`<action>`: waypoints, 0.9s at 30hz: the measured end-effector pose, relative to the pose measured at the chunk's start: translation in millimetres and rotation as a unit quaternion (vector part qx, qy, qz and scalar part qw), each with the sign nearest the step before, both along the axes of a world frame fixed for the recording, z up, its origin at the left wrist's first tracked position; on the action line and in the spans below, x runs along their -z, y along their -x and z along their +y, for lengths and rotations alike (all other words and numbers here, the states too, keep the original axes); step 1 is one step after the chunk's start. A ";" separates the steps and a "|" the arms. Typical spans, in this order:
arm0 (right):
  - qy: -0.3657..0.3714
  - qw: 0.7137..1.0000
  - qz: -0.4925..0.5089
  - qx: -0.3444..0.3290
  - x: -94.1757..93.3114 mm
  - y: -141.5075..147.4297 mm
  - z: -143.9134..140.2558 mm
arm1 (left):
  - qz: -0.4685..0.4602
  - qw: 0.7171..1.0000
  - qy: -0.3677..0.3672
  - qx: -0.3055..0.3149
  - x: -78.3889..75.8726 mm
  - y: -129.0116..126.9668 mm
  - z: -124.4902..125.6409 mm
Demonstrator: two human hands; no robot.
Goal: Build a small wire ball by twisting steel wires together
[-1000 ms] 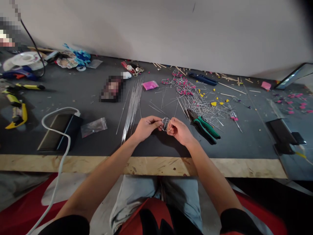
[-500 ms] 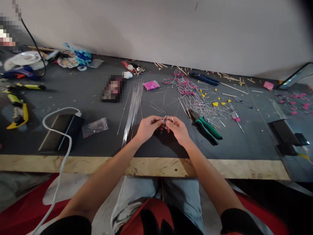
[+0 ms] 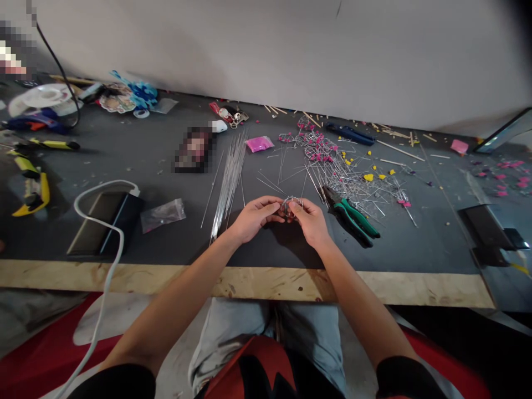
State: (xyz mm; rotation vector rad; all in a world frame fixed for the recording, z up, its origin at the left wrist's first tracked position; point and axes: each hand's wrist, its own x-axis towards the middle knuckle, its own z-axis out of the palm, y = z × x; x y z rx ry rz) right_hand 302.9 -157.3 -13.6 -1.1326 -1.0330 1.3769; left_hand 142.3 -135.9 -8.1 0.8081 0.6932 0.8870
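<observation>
Where the wooden edge (image 3: 249, 280) of the table runs nearest the person, the two bare forearms cross it and meet over the dark mat (image 3: 270, 244). Between them they pinch a small wire piece (image 3: 290, 206) just above the mat: the left hand (image 3: 254, 218) grips its left side with thumb and fingertips, and the right hand (image 3: 308, 220) closes on its right side the same way (its exact shape is too small and tangled to make out). Just right of the right hand lie green-handled pliers (image 3: 352, 218), jaws pointing up and left. Left of the hands, a bundle of straight wires (image 3: 228, 180) lies on the mat, with a clear plastic bag (image 3: 163, 214) and a dark flat box (image 3: 106, 221) crossed by a white cable (image 3: 102, 260) further left. Beyond the pliers spreads a heap of wire pieces with pink and yellow beads (image 3: 344, 172). A pink packet (image 3: 259, 143) sits behind the bundle, and blue-handled pliers (image 3: 351, 133) lie near the wall (image 3: 266, 50).
</observation>
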 end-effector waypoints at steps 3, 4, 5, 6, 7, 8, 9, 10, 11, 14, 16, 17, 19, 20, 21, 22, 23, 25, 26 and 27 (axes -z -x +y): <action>-0.004 1.000 -0.005 -0.005 -0.4 1.1 -0.7 | 0.000 1.000 0.004 -0.014 -0.9 -0.4 0.6; -0.004 1.000 -0.006 -0.006 -0.2 1.5 -0.8 | 0.001 1.000 0.004 -0.017 -1.1 -0.5 0.8; -0.002 1.000 -0.004 -0.007 0.1 1.9 -0.8 | 0.001 1.000 0.005 -0.017 -1.3 -0.7 1.0; 0.001 1.000 0.001 -0.008 0.4 2.3 -0.8 | 0.002 1.000 0.005 -0.016 -1.3 -0.8 1.1; 0.005 1.000 0.009 -0.007 0.7 2.9 -0.8 | 0.002 1.000 0.005 -0.014 -1.2 -0.9 1.2; 0.009 1.000 0.018 -0.004 0.9 3.5 -0.7 | 0.003 1.000 0.003 -0.013 -0.9 -0.9 1.3; 0.012 1.000 0.025 -0.002 0.9 4.2 -0.6 | 0.004 1.000 0.000 -0.015 -0.4 -0.9 1.5; 0.014 0.999 0.029 0.000 0.7 4.9 -0.6 | 0.006 1.000 -0.003 -0.019 0.4 -0.7 1.6; 0.016 0.999 0.030 0.003 0.3 5.6 -0.5 | 0.008 1.000 -0.007 -0.026 1.3 -0.6 1.8; 0.024 1.000 0.015 0.013 -1.6 7.1 -0.5 | 0.022 0.998 -0.018 -0.049 4.7 -0.1 2.4; 0.025 0.999 0.003 0.022 -2.5 7.5 -0.8 | 0.036 0.998 -0.026 -0.054 7.0 0.2 2.9; 0.021 0.999 0.000 0.027 -2.7 7.7 -1.0 | 0.045 0.997 -0.031 -0.056 8.1 0.2 3.1; 0.010 0.999 -0.001 0.037 -2.5 7.9 -1.7 | 0.064 0.995 -0.040 -0.060 9.8 0.3 3.6; 0.004 0.999 0.000 0.041 -2.2 8.1 -2.1 | 0.072 0.994 -0.045 -0.063 10.5 0.3 3.8; -0.002 0.999 0.001 0.044 -1.9 8.3 -2.5 | 0.078 0.994 -0.049 -0.066 11.0 0.4 3.9; -0.006 0.999 0.001 0.046 -1.8 8.6 -2.9 | 0.083 0.993 -0.054 -0.069 11.4 0.5 4.0; -0.009 0.999 -0.001 0.048 -1.7 8.9 -3.2 | 0.085 0.992 -0.057 -0.070 11.6 0.6 4.1; -0.011 0.999 -0.002 0.051 -2.1 9.5 -3.8 | 0.087 0.992 -0.060 -0.071 11.8 0.8 4.2; -0.011 0.999 -0.001 0.053 -2.4 9.8 -4.0 | 0.088 0.992 -0.061 -0.070 11.9 0.9 4.3; -0.009 0.998 0.000 0.054 -2.7 10.1 -4.2 | 0.088 0.992 -0.061 -0.067 12.1 1.0 4.4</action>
